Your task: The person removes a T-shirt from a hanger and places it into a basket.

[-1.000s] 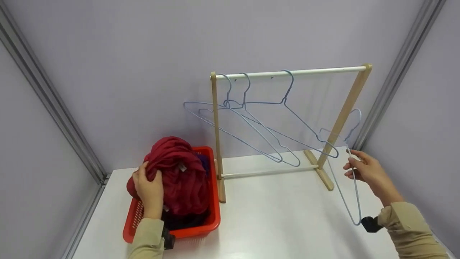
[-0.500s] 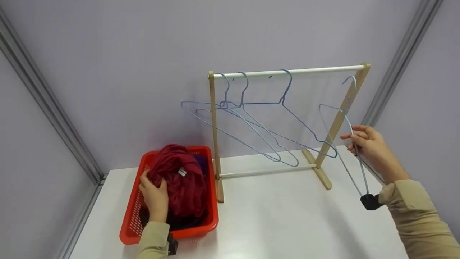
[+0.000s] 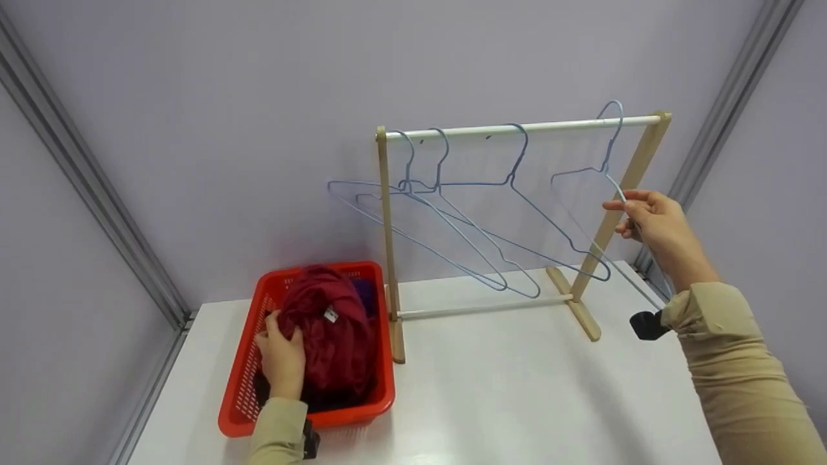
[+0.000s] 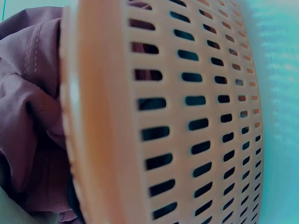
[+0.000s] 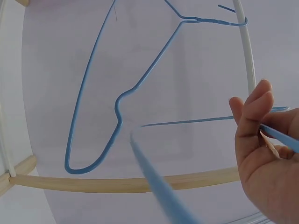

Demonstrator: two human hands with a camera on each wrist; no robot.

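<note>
A crumpled dark red cloth garment [image 3: 336, 358] with a small white label lies in a red plastic basket [image 3: 386, 361]. My left hand [image 3: 283, 361] grips its left side, thumb and fingers curled into the fabric. The left wrist view shows the perforated basket wall [image 4: 177, 112] and some cloth [image 4: 28, 116], but no clear hand. My right hand [image 3: 662, 226] pinches one shoulder of a light blue wire hanger [image 3: 609, 152]. That hanger's hook is at the rack's white rail [image 3: 562, 126], its curve above it. In the right wrist view, the hanger wire [image 5: 161, 179] crosses the foreground.
Several more blue wire hangers hang on the rail, including a darker one [image 3: 543, 216] left of my right hand. Wooden posts [image 3: 386, 226] support the rack. Dark and purple cloth [image 3: 364, 294] shows beneath the garment. Walls enclose the white table [image 3: 491, 387].
My right hand has raised the hanger up and left, bringing its hook from below the rail to the rail. My left hand has lowered the red garment deeper into the basket.
</note>
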